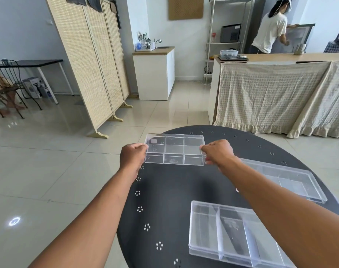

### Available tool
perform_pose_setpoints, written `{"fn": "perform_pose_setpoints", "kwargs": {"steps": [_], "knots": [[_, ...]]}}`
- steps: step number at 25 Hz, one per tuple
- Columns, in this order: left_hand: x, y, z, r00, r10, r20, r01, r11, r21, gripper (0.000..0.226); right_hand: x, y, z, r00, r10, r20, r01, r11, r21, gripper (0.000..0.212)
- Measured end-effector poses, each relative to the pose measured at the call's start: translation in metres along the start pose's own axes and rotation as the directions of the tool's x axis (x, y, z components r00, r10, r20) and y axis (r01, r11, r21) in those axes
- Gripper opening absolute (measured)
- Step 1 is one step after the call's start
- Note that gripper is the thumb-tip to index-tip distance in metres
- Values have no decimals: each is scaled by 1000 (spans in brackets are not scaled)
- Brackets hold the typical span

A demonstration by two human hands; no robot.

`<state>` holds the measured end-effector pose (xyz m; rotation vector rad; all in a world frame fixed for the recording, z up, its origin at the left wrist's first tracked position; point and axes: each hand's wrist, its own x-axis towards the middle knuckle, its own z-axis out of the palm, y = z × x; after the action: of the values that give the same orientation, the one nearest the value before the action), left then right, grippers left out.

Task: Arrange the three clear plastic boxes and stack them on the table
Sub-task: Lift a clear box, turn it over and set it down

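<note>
A clear divided plastic box (175,149) is held above the far left part of the round black table (170,194). My left hand (132,156) grips its left end and my right hand (218,151) grips its right end. A second clear box (286,180) lies flat on the table at the right, partly hidden by my right forearm. A third clear box (222,233) with long compartments lies near the front of the table, its right side covered by my right arm.
The table edge curves close on the left, with tiled floor (48,161) beyond. A cloth-draped counter (280,93) stands behind the table. A folding woven screen (95,64) is at the left. A person (271,29) stands far back right.
</note>
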<state>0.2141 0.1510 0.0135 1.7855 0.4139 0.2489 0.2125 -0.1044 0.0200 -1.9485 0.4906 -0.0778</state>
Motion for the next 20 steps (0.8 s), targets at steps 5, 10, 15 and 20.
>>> {"fn": "perform_pose_setpoints", "kwargs": {"steps": [5,10,15,20], "knots": [[71,-2,23,999,-25,44,26,1000,-14,9,54,-16,31,999,40,-18,-41,999,-29,16],[103,-29,35,992,-91,90,95,994,-47,16,75,-12,51,998,62,-28,-64,995,-72,12],[110,-40,40,990,-95,107,102,993,-60,35,83,-3,52,997,82,-11,-82,995,-61,10],[93,-28,35,994,-65,88,66,998,-9,30,58,-16,42,999,27,17,-23,976,-217,33]]}}
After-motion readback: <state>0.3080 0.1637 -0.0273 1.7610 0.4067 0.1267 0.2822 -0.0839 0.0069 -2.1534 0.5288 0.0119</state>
